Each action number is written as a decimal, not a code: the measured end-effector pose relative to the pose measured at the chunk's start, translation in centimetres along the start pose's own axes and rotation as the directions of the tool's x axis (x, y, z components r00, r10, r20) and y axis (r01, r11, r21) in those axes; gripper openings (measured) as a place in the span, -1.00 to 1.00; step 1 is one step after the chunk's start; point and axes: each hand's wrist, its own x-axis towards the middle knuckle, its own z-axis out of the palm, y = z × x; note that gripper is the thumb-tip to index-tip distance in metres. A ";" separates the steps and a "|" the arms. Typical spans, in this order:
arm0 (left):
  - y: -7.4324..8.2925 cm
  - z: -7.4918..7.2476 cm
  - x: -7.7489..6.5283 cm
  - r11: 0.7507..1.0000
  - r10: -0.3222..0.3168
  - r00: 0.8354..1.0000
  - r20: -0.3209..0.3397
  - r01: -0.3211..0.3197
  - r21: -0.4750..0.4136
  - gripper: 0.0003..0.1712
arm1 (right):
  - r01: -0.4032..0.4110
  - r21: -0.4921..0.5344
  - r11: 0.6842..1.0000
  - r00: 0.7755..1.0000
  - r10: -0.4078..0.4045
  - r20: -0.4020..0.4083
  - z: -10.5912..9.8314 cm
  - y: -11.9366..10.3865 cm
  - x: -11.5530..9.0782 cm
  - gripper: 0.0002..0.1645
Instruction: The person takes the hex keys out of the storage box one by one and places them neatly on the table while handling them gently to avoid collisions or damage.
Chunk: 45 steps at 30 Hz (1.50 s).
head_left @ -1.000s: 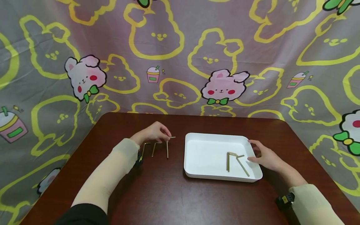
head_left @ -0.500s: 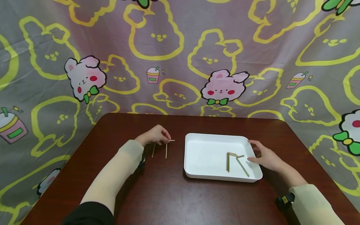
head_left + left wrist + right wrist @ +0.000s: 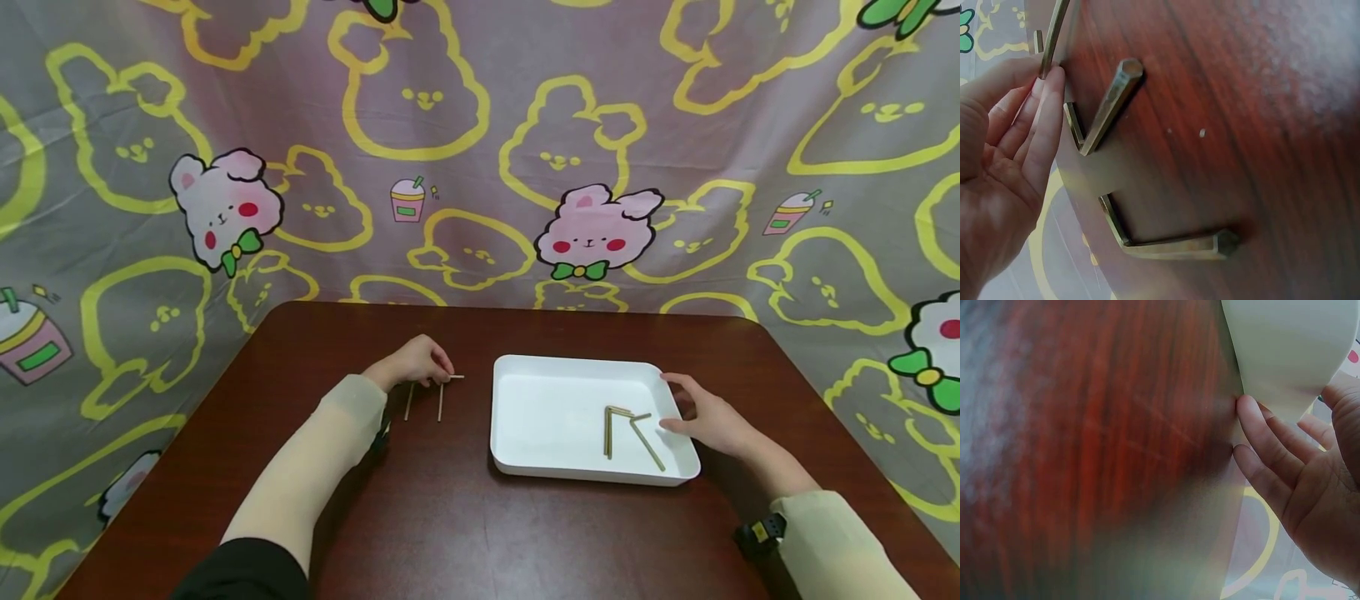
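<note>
From here I log two loose hex keys [image 3: 1172,251] on the bench [image 3: 480,533], near the left hand [image 3: 415,362]; left hand, pinching a third hex key [image 3: 1053,37]; white tray [image 3: 543,417], three hex keys inside [image 3: 607,435], toward the right hand [image 3: 711,419], which grips its right rim.

Our left arm [image 3: 300,475] slants forward and inward from the lower left, its forearm wrapped in a pale cream cloth sleeve [image 3: 348,412] with a black cloth band [image 3: 243,571] nearest the body. Our left hand [image 3: 416,361] bends down from the wrist, thumb and fingertips drawn together in a pinch, the palm showing in the left wrist view. Our right arm [image 3: 843,546] comes in from the lower right, cream-sleeved too, wrist bare. Our right hand [image 3: 708,421] points inward, thumb and forefinger parted in a C, the lower fingers gently bent and slightly spread.
</note>
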 end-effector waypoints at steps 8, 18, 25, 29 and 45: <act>0.0 0.2 0.0 0.999 0.003 1.000 -0.019 -0.002 0.052 -0.96 | 0.003 0.001 1.000 1.000 -0.003 -0.002 0.1 0.2 -0.1 0.00; 0.0 0.2 0.0 0.994 0.018 0.999 -0.035 -0.014 0.110 -0.97 | -0.002 -0.004 1.000 1.000 0.002 0.001 0.0 0.2 -0.1 0.03; -0.1 0.3 0.0 0.992 0.015 0.999 -0.029 -0.011 0.129 -0.96 | -0.003 0.004 1.000 1.000 0.003 -0.002 0.1 0.3 0.0 0.01; 0.0 0.2 -0.1 0.992 0.013 1.000 -0.024 -0.010 0.128 -0.96 | -0.005 0.006 1.000 1.000 0.005 0.001 0.1 0.4 0.0 0.01; 3.4 -1.3 -0.5 0.993 0.105 0.994 -0.008 -0.104 0.059 -0.82 | 0.004 0.011 1.000 1.000 -0.004 0.000 0.0 0.3 -0.1 0.00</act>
